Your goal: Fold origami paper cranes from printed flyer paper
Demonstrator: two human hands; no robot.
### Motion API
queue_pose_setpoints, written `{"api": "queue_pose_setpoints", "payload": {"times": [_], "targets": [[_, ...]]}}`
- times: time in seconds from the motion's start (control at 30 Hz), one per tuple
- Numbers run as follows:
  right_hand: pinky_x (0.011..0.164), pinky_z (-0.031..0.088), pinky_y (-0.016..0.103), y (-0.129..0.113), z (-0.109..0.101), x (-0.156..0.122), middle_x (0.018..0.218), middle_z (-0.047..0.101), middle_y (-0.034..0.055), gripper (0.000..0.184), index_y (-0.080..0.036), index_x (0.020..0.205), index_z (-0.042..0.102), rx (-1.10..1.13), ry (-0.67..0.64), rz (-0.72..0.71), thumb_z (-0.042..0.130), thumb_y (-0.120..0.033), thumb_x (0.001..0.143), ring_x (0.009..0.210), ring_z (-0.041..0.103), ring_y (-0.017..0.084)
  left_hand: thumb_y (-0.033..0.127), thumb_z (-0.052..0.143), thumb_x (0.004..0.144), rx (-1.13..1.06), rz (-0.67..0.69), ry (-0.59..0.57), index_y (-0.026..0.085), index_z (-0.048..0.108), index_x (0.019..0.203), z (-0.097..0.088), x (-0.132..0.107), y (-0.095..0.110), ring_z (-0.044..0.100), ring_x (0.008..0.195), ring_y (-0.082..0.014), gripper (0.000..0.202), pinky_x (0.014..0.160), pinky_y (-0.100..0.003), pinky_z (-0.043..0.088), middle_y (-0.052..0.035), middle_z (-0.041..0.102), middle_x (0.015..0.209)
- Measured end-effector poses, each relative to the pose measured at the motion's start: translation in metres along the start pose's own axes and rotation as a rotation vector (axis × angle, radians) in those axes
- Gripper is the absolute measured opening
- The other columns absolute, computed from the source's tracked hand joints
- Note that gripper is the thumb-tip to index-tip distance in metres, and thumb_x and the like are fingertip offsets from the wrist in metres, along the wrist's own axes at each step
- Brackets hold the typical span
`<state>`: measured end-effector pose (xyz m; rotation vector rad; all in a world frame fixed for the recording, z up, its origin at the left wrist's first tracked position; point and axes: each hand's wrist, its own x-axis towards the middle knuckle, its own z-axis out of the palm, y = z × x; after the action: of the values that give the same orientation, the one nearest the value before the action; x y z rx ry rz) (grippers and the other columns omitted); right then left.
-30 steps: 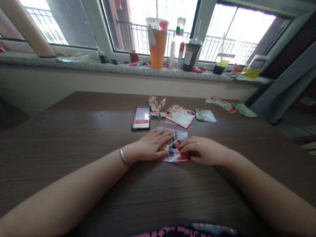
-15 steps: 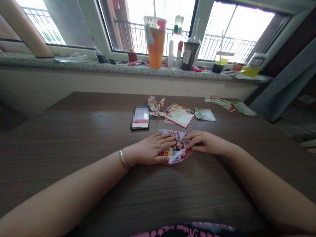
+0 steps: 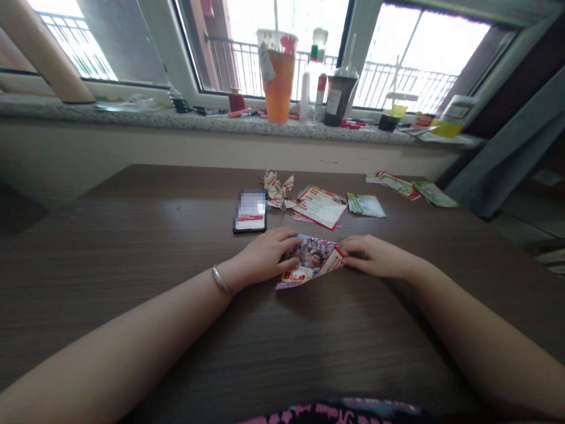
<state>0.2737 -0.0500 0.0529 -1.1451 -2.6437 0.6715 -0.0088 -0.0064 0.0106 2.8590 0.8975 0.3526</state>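
A colorful printed flyer (image 3: 312, 259) lies in front of me, its right corner folded over to show a white face with a red border. My right hand (image 3: 371, 254) is closed, pinching that corner between thumb and fingers. Over the flyer's left part curves my left hand (image 3: 268, 254), with a silver bangle on the wrist. Its thumb is on the printed face and its fingers reach the far left edge. The lower left corner of the flyer tips up slightly from the table.
Beyond the flyer are a phone (image 3: 251, 213), folded paper pieces (image 3: 279, 191), red-bordered leaflets (image 3: 321, 207) and green-and-white cards (image 3: 367, 205). More paper strips (image 3: 399, 185) lie at the far right of the table (image 3: 176, 341). An orange drink cup (image 3: 279, 82) and dark cup (image 3: 339, 99) stand on the windowsill.
The flyer has turned and its right corner is now folded over. My right hand has gone from resting on it to pinching that corner; my left hand has slid left, its fingers less flat.
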Motion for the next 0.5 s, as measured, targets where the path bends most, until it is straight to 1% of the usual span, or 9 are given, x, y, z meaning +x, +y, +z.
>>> {"api": "queue_pose_setpoints", "payload": {"times": [0.13,0.23,0.3,0.4,0.5], "targets": [[0.070,0.045,0.028,-0.003,0.005,0.003,0.084,0.068,0.0050,0.020,-0.017,0.087,0.065,-0.084,0.050,0.052,0.048,-0.027,0.093,0.077,0.060,0.017,0.039,0.055,0.089,-0.098,0.006,0.025,0.020,0.056,0.128,-0.001,0.002,-0.001,0.047,0.125,-0.0261,0.043,0.107,-0.040,0.037,-0.0118,0.052,0.135],[0.066,0.043,0.027,-0.005,0.013,0.007,0.079,0.067,0.0042,0.020,-0.017,0.083,0.064,-0.114,0.115,0.095,0.048,-0.025,0.092,0.072,0.058,0.016,0.036,0.048,0.094,-0.173,-0.015,0.035,0.018,0.057,0.126,-0.002,0.003,0.000,0.048,0.126,-0.0238,0.038,0.108,-0.039,0.037,-0.0108,0.056,0.132],[0.071,0.045,0.028,-0.005,0.019,0.010,0.085,0.069,0.0050,0.018,-0.018,0.087,0.066,-0.123,0.155,0.097,0.049,-0.023,0.091,0.078,0.061,0.017,0.034,0.041,0.096,-0.220,-0.075,0.040,0.016,0.054,0.129,-0.003,0.005,0.000,0.048,0.127,-0.0228,0.040,0.109,-0.039,0.037,-0.0113,0.056,0.134],[0.080,0.047,0.031,-0.004,0.028,0.016,0.094,0.071,0.0066,0.020,-0.018,0.095,0.068,-0.139,0.201,0.094,0.050,-0.023,0.092,0.088,0.063,0.019,0.034,0.036,0.097,-0.282,-0.156,0.044,0.014,0.047,0.134,-0.004,0.006,0.000,0.046,0.130,-0.0220,0.043,0.110,-0.040,0.036,-0.0121,0.051,0.140],[0.081,0.048,0.032,-0.003,0.035,0.021,0.096,0.071,0.0074,0.023,-0.018,0.098,0.070,-0.171,0.256,0.136,0.049,-0.026,0.093,0.089,0.064,0.020,0.036,0.035,0.097,-0.307,-0.182,0.066,0.015,0.044,0.137,-0.002,0.007,0.000,0.045,0.132,-0.0220,0.046,0.110,-0.041,0.036,-0.0122,0.047,0.144]]}}
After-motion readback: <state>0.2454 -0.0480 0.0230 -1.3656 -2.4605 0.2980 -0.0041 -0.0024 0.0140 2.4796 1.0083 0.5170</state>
